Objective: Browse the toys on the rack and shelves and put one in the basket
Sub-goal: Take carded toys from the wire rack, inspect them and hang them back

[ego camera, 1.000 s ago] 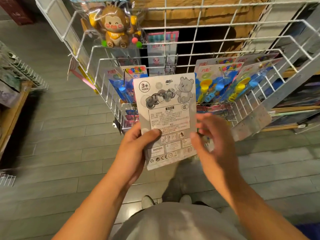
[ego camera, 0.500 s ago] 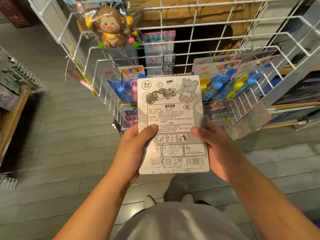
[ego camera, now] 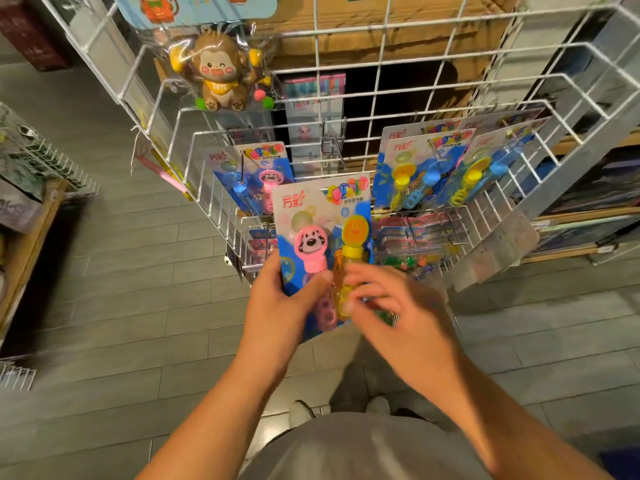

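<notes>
A carded bubble-wand pack (ego camera: 322, 233) faces me with its blue front, a pink dog-head wand on the left and a yellow one on the right. My left hand (ego camera: 280, 303) grips the pack's lower left edge, thumb over the pink wand. My right hand (ego camera: 388, 303) is blurred over the pack's lower right corner; whether it grips the card I cannot tell. The pack is held just in front of the white wire rack (ego camera: 381, 91). No shopping basket is visible.
Matching bubble-wand packs hang on the rack's pegs at left (ego camera: 256, 174) and at right (ego camera: 443, 164). A bagged brown monkey toy (ego camera: 218, 71) hangs above left. A wooden shelf (ego camera: 588, 216) stands at right, another wire rack (ego camera: 45, 157) at left. Grey plank floor lies below.
The pack has been turned from its grey printed back to its coloured front. My right hand has shifted from the right edge to in front of the lower right corner.
</notes>
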